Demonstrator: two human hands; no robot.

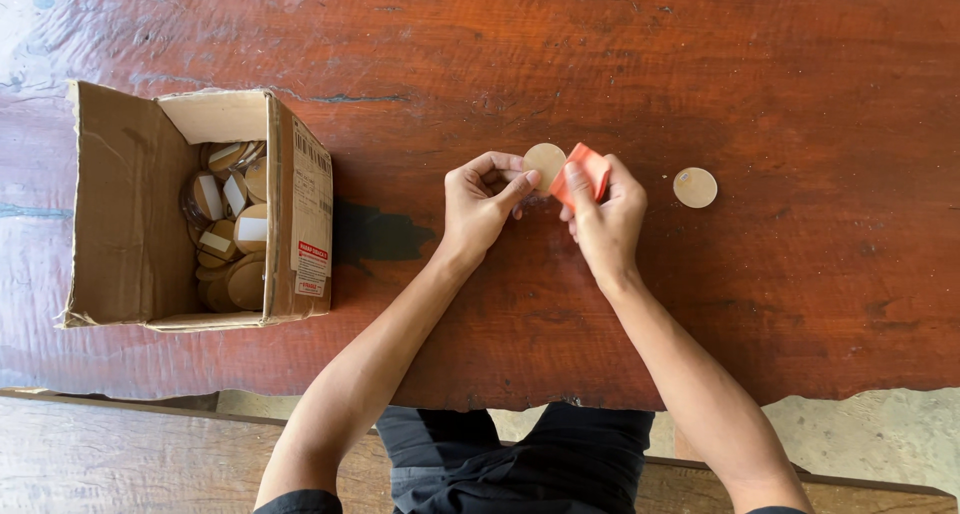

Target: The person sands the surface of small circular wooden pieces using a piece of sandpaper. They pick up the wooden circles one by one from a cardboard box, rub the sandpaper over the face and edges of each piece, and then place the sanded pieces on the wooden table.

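Note:
My left hand [482,200] pinches a small round tan disc [545,163] by its lower edge, holding it just above the red-brown wooden table [620,54]. Pressed against the disc's right side is a folded orange piece of abrasive paper or cloth [584,170], gripped between the thumb and fingers of my right hand [606,214]. A second round disc [695,188] lies flat on the table a little to the right of my right hand.
An open cardboard box [298,214] lies at the left of the table, holding several more round discs [232,236], some with white labels. A wooden bench [120,454] runs along the table's near edge beneath my arms.

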